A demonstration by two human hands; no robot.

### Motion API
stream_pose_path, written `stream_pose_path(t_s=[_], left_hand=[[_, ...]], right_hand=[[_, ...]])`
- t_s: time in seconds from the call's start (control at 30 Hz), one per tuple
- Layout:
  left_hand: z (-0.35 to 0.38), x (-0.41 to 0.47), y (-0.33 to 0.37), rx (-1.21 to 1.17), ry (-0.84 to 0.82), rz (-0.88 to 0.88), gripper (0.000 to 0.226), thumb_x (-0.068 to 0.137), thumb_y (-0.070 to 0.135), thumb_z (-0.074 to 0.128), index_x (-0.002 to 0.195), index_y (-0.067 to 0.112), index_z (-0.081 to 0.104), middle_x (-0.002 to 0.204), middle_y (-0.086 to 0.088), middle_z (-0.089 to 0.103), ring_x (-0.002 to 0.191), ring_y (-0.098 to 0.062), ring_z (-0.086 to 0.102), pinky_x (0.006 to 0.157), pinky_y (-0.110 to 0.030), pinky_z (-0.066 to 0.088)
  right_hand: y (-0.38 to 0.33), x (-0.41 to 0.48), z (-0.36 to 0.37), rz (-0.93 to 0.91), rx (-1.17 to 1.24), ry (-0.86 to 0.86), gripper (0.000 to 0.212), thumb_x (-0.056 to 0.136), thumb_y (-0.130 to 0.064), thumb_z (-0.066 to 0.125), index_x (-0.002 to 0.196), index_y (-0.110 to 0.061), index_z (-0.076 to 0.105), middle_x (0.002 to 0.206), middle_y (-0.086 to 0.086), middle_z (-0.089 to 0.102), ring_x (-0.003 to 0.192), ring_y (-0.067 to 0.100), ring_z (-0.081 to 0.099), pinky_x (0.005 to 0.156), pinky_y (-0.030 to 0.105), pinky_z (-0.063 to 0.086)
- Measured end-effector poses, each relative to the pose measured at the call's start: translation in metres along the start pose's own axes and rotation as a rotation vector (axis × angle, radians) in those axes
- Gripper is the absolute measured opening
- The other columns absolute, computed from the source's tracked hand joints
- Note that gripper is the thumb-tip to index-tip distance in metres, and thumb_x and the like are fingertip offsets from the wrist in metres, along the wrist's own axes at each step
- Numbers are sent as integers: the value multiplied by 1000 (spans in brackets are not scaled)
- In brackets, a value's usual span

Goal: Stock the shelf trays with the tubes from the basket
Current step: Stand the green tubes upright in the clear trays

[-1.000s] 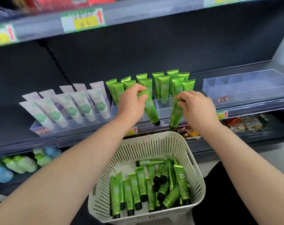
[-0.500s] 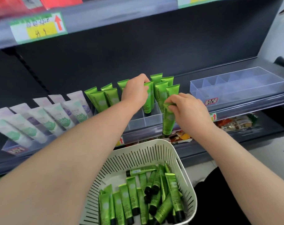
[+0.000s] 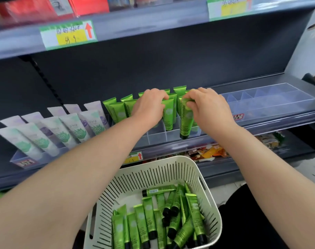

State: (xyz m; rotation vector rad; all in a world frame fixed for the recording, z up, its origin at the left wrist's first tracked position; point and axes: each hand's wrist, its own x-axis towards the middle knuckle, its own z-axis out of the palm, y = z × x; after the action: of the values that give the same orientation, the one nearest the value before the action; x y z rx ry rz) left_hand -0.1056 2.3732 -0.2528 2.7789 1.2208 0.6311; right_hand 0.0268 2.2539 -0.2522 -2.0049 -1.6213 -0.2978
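A white slotted basket point(image 3: 213, 203) below the shelf holds several green tubes point(image 3: 147, 220) with black caps. On the shelf, a clear divided tray point(image 3: 156, 136) carries rows of upright green tubes point(image 3: 117, 110). My left hand point(image 3: 149, 106) pinches the top of a green tube point(image 3: 168, 115) standing in a front compartment of that tray. My right hand point(image 3: 207, 106) grips another green tube point(image 3: 186, 121) by its upper end, cap down, over the tray's front right corner.
White and lilac tubes point(image 3: 63, 130) fill a tray to the left. A clear divided tray point(image 3: 271, 101) without tubes sits to the right on the same shelf. The shelf above carries price labels point(image 3: 68, 35). Snack packets point(image 3: 207, 152) lie on the lower shelf.
Both hands rose toward the tray. The left hand's tube went from hanging below the shelf edge into a front compartment. The right hand's tube came up to the tray's front right corner.
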Motion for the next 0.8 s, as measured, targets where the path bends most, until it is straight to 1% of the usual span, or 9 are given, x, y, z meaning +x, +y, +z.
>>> stream_pose_path(t_s=[0.13, 0.23, 0.3, 0.37, 0.43, 0.53, 0.67, 0.8], left_hand=[[-7, -19, -10, 59, 0, 41, 29, 96, 13, 55, 123, 25, 60, 132, 4, 55, 125, -19, 44, 81, -32, 39], [-6, -31, -16, 46, 16, 55, 30, 95, 9, 54, 121, 21, 62, 129, 3, 57, 122, -19, 46, 77, -28, 33], [-3, -36, -20, 22, 8, 60, 29, 95, 8, 53, 119, 20, 63, 129, 4, 58, 119, -18, 47, 78, -26, 32], [1, -41, -25, -1, -15, 52, 27, 96, 9, 54, 118, 21, 64, 128, 5, 58, 117, -17, 46, 80, -27, 36], [4, -43, -28, -19, -32, 38, 26, 96, 10, 55, 117, 21, 64, 129, 7, 57, 117, -16, 45, 85, -30, 39], [8, -46, -30, -28, -38, 38, 26, 95, 11, 56, 117, 21, 64, 130, 7, 57, 118, -16, 45, 89, -32, 40], [13, -49, -32, -23, -48, 40, 27, 95, 12, 57, 119, 22, 63, 130, 7, 56, 119, -15, 45, 90, -33, 43], [15, -53, -33, -24, -49, 42, 27, 94, 13, 59, 119, 22, 63, 128, 6, 58, 119, -16, 47, 91, -36, 47]], right_hand=[[-11, 19, -1, -16, -8, 45, 21, 97, -17, 47, 111, -20, 61, 105, 3, 61, 103, 29, 50, 78, 39, 37], [-12, 32, 10, -19, -24, 6, 20, 96, -16, 46, 111, -19, 60, 106, 4, 61, 102, 29, 50, 77, 39, 37], [-10, 37, 21, -26, -43, -39, 20, 95, -14, 48, 110, -18, 60, 105, 5, 61, 100, 30, 50, 76, 39, 37], [-9, 40, 33, -41, -79, -88, 21, 92, -10, 49, 108, -17, 60, 106, 5, 63, 99, 30, 49, 76, 39, 37], [-8, 41, 43, -65, -123, -123, 24, 90, -8, 51, 110, -19, 60, 109, 4, 64, 102, 29, 48, 79, 39, 37], [-6, 42, 52, -81, -172, -158, 28, 90, -8, 53, 115, -20, 60, 112, 3, 64, 106, 28, 47, 80, 38, 36], [-5, 42, 54, -77, -172, -127, 29, 92, -9, 52, 118, -21, 59, 114, 3, 63, 109, 28, 46, 80, 39, 37], [-9, 37, 50, -93, -188, -48, 30, 94, -13, 52, 123, -20, 56, 118, 6, 60, 113, 30, 44, 84, 43, 38]])
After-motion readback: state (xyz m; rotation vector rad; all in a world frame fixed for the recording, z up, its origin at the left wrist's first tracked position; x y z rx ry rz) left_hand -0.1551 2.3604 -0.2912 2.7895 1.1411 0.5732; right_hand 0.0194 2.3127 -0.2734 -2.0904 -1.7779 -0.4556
